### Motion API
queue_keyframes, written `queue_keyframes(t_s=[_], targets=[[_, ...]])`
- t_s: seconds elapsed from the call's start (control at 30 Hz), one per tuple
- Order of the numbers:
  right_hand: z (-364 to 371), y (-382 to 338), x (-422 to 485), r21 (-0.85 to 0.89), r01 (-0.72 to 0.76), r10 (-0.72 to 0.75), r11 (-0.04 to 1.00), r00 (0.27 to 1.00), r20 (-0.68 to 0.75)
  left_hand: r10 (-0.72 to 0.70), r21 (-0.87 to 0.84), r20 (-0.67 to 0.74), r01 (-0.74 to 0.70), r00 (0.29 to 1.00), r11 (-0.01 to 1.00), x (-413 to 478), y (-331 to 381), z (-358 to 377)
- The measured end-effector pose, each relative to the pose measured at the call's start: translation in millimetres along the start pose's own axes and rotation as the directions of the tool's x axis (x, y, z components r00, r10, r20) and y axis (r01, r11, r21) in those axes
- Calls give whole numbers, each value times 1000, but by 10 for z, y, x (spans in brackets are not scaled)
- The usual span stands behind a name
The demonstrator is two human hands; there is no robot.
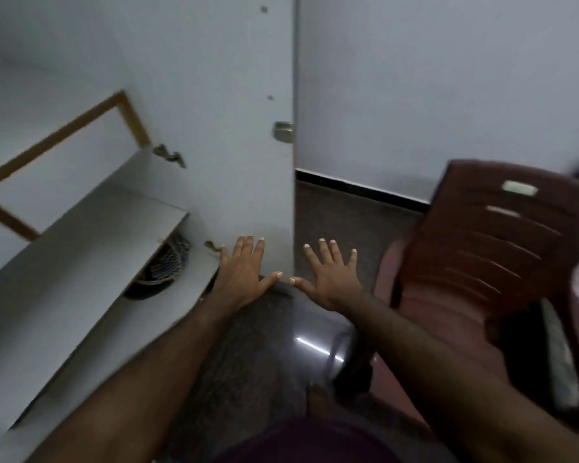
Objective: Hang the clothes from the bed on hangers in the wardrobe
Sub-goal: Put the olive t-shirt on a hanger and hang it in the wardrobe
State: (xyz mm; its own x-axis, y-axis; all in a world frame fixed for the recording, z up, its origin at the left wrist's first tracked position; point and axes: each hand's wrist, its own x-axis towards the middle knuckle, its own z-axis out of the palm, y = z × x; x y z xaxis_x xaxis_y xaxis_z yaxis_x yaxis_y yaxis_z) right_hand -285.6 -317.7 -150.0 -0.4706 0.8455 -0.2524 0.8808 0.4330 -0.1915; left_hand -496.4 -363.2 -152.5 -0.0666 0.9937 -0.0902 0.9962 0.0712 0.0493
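Fingers (246, 250) spread on left hand (243, 279) and right hand (331, 279), either side of wardrobe door (231, 95) edge, chair (498, 245) nearby.

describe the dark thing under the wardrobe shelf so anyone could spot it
Find the tall white wardrobe door in the middle of the view; the white shelf runs left of it. Tucked under that shelf, left of the left hand, sits a dark rounded bundle. It is the only dark, striped thing among plain white panels.
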Motion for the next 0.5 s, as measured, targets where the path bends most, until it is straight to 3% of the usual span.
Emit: queue_keyframes(t_s=[0.2,0.3,0.5], targets=[[451,545,-1170,85,-319,319,944,948,13,250,-65,48,-247,967,967,-280,952,256],[712,719,-1846,115,-450,439,886,892,108,325,-103,99,-316,940,943,-658,1391,513],[1118,1232,-3314,193,-724,721,663,686,99,564,-114,140,-552,814,826,-1338,2439,708]])
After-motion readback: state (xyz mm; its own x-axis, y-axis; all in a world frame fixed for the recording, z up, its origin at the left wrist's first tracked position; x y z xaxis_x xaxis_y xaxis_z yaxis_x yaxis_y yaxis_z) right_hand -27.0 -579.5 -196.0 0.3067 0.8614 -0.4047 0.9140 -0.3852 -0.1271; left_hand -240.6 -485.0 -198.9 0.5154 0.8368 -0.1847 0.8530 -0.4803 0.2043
